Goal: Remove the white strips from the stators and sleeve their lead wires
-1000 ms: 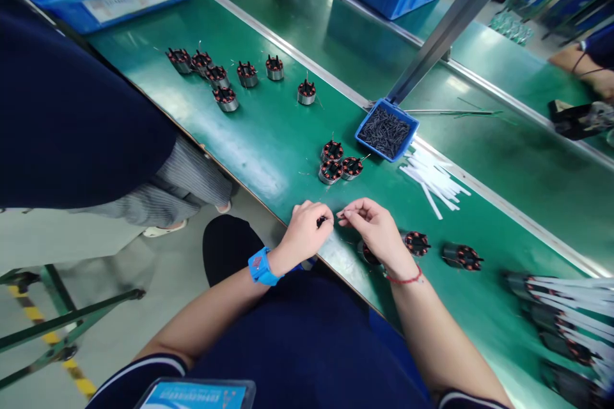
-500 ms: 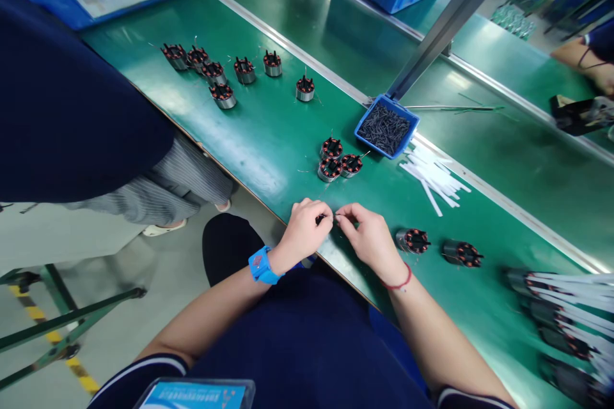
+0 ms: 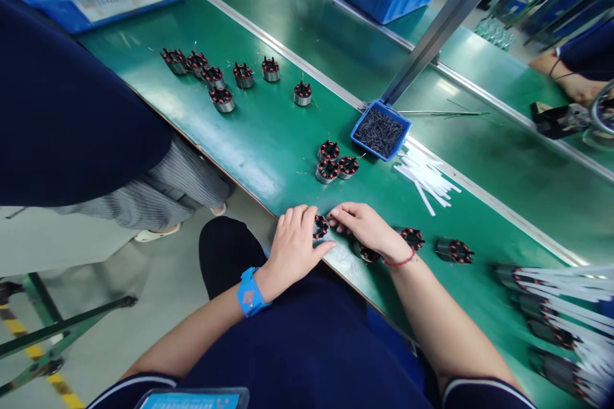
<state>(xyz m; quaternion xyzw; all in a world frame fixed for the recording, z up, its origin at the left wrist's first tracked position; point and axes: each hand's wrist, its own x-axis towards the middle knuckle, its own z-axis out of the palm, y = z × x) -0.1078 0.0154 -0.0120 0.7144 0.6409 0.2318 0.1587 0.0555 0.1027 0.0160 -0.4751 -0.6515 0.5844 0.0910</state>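
My left hand (image 3: 296, 239) curls around the side of a round motor stator (image 3: 320, 227) with copper windings at the table's front edge. Just right of that stator, my right hand (image 3: 362, 225) has its fingers pinched together; anything between them is too small to make out. Under my right palm another stator (image 3: 367, 252) is partly covered. Beyond my hands stand three stators (image 3: 329, 170) in a cluster. A blue tray (image 3: 401, 140) of short black tubes sits behind them, beside a pile of white strips (image 3: 426, 179).
More stators (image 3: 223, 100) stand at the far left of the green table (image 3: 268, 140). On the right lie two stators (image 3: 454, 250) and several with white strips. A metal post (image 3: 446, 32) rises behind the tray. Another person (image 3: 77, 115) stands at left.
My left hand has opened out from a pinch and shifted left, leaving the stator beside it in view. A stator now shows beneath my right hand. The view has shifted slightly.
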